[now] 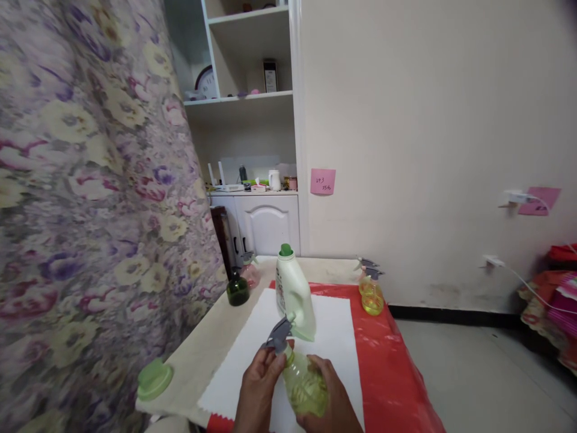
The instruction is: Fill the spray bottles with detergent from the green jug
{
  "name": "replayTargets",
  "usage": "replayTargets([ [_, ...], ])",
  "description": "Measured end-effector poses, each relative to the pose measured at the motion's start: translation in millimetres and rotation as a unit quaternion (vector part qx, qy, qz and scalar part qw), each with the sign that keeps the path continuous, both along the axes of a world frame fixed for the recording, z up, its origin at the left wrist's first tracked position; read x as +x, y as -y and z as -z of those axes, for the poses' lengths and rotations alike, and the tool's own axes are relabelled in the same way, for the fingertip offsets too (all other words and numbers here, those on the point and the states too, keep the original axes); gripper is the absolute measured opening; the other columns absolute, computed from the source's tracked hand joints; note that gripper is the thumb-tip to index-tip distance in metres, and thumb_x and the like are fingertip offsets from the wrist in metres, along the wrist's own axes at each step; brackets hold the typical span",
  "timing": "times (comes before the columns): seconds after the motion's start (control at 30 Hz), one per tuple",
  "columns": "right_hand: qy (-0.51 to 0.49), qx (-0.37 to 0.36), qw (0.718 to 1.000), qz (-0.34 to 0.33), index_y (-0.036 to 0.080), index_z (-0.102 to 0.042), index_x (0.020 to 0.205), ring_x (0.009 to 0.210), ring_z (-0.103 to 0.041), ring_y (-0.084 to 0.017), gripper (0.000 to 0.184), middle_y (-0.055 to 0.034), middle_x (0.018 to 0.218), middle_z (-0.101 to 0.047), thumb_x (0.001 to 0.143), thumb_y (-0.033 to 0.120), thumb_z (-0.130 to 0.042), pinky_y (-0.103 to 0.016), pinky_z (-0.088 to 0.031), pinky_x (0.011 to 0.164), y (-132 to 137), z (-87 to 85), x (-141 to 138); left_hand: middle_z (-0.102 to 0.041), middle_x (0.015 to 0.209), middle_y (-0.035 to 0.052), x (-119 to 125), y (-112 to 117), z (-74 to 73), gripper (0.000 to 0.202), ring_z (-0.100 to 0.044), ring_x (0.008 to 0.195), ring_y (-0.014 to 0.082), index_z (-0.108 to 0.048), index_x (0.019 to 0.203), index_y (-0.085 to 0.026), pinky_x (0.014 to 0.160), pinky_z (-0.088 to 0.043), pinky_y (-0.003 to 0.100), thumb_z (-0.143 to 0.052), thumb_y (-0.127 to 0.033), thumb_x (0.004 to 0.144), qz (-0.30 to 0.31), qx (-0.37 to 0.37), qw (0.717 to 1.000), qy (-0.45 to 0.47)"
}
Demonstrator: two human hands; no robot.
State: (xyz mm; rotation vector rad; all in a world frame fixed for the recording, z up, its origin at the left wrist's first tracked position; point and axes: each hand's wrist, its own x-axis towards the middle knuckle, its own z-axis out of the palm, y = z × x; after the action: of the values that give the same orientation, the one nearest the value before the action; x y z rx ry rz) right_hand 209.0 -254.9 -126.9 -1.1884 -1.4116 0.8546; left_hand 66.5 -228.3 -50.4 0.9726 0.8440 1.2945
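Note:
A small yellow-green spray bottle [305,386] with a grey trigger head [278,337] is held low over the white sheet [333,328]. My left hand [258,388] is closed round its neck just below the trigger head. My right hand [331,394] wraps round the bottle's body from the right. Just behind it stands a tall white detergent bottle [295,297] with a green cap.
The table [211,343] carries a red cloth [383,355], a green lid [154,379] at its left corner, a dark green bottle [237,290], a pink spray bottle [250,270] and two yellow spray bottles [372,294]. A floral curtain [90,198] hangs left; white cabinet [265,222] behind.

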Motion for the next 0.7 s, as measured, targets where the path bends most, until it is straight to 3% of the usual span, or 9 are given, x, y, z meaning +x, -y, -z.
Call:
replayTargets([
  [0.13,0.043,0.021,0.999,0.02,0.023,-0.043,0.126,0.114,-0.05,-0.031,0.082,-0.0082,0.115,-0.055,0.048,0.006,-0.064,-0.044,-0.041,0.102,-2,8.7,1,-0.076,0.105,0.0091,6,2,1.0,0.041,-0.063,0.111,0.0298,-0.07,0.1,-0.018,0.101,-0.043,0.041,-0.08,-0.035,0.064,-0.045,-0.009,0.999,0.01],
  [0.3,0.071,0.044,0.996,0.03,0.019,-0.043,0.129,0.115,-0.049,-0.033,0.085,-0.0111,0.117,-0.054,0.047,0.008,-0.066,-0.046,-0.038,0.105,0,11.0,3,-0.077,0.101,0.0076,7,-1,4.7,0.037,-0.063,0.112,0.0284,-0.07,0.097,-0.019,0.102,-0.042,0.039,-0.08,-0.036,0.065,-0.037,-0.011,0.999,0.004],
  [0.57,-0.101,0.003,0.992,-0.075,0.023,-0.048,0.127,0.111,-0.056,-0.031,0.081,-0.0082,0.119,-0.06,0.05,0.031,-0.074,-0.042,-0.043,0.097,3,3.2,9,-0.078,0.096,0.0081,5,-6,3.1,0.038,-0.07,0.095,0.0256,-0.069,0.097,-0.018,0.091,-0.049,0.037,-0.079,-0.038,0.066,0.012,-0.022,0.999,0.04],
  [0.7,-0.176,-0.018,0.981,-0.076,0.024,-0.05,0.116,0.096,-0.061,-0.028,0.078,-0.0049,0.104,-0.064,0.046,0.041,-0.08,-0.04,-0.047,0.084,-1,9.6,11,-0.077,0.098,0.0087,2,-9,1.8,0.036,-0.069,0.098,0.0255,-0.071,0.098,-0.017,0.096,-0.046,0.038,-0.077,-0.038,0.069,0.026,-0.004,0.999,0.02],
])
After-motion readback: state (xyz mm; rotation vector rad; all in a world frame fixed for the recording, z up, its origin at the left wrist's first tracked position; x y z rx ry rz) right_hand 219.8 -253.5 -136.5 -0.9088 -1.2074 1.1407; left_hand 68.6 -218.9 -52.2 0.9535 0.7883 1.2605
